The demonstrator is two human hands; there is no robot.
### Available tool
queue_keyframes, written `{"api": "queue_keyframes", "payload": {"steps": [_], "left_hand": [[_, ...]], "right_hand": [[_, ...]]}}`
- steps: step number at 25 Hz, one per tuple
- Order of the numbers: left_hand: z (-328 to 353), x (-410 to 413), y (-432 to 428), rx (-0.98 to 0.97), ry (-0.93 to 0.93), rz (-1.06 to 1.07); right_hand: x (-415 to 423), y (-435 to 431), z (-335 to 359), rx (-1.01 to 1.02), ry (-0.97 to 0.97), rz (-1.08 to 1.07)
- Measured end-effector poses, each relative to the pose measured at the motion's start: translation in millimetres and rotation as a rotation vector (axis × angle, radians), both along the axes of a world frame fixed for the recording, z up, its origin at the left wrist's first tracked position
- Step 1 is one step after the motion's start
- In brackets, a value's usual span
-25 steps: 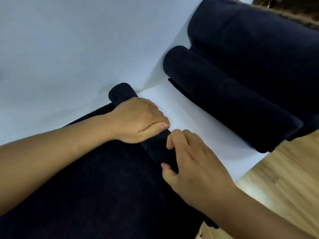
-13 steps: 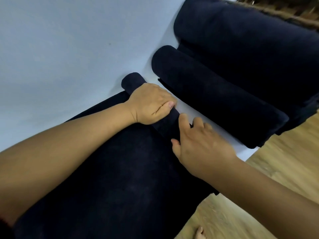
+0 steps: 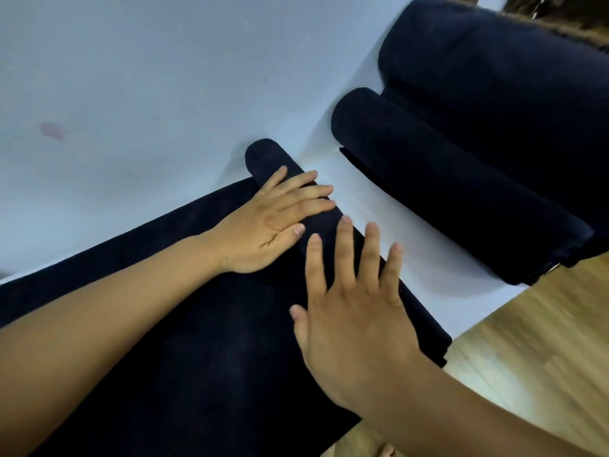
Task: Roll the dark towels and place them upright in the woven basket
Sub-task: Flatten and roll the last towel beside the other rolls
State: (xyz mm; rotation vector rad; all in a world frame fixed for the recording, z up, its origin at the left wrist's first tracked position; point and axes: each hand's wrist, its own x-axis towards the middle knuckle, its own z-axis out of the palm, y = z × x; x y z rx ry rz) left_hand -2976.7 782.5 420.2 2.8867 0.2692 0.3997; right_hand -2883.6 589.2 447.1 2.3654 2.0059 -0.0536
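**A:** Where does the dark navy terry towel (image 3: 197, 341) lie?

**B:** On the white table top (image 3: 131, 77), only partly rolled. Its rolled end (image 3: 263, 155) forms a thin tube. The unrolled length spreads flat from that tube back toward the person, as far as the table's edge.

**A:** And the person's hands?

**B:** The left hand (image 3: 263, 232) lies flat on the tube, its fingers straight and close together across it, gripping nothing. The right hand (image 3: 356, 324) sits just beside it, farther along the tube toward the table edge. Its fingers are straight and spread with their tips on the tube, and the palm is over the flat cloth. It holds nothing either. Whether that palm presses down cannot be told.

**A:** What lies on the tube's far side?

**B:** Past a bare strip of table, a finished thick roll of dark navy towel (image 3: 445, 192) lies on its side, roughly parallel to the tube. A larger dark navy cloth bundle (image 3: 510, 94) touches that roll on the side away from the tube.

**A:** And farther out?

**B:** Beyond the bundle, a rough brown fibrous edge (image 3: 566, 26) shows in the corner, too little of it to say what it is. A faint pink smudge (image 3: 52, 130) marks the table well apart from the tube, on the left hand's side. Off the table edge nearest the tube's right end there is pale wooden floor (image 3: 534, 341), blurred.
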Motion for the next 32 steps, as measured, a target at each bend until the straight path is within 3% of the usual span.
{"api": "queue_keyframes", "payload": {"steps": [7,16,20,25,29,32], "left_hand": [[2,-40,-9,-0.001,-0.046,0.055],[11,71,9,0.170,-0.081,-0.106],[13,102,8,0.147,-0.094,-0.113],[5,58,6,0.130,-0.044,-0.075],[2,12,-10,0.040,-0.031,0.007],[-1,-20,-20,0.027,-0.035,0.065]], "right_hand": [[22,-10,28,0.104,0.363,-0.010],[65,-3,15,-0.036,0.292,-0.151],[86,-3,14,-0.038,0.134,-0.203],[58,-5,2,0.074,-0.151,-0.194],[27,-16,-6,0.100,-0.215,-0.160],[1,-28,-11,0.164,-0.116,-0.098]]}}
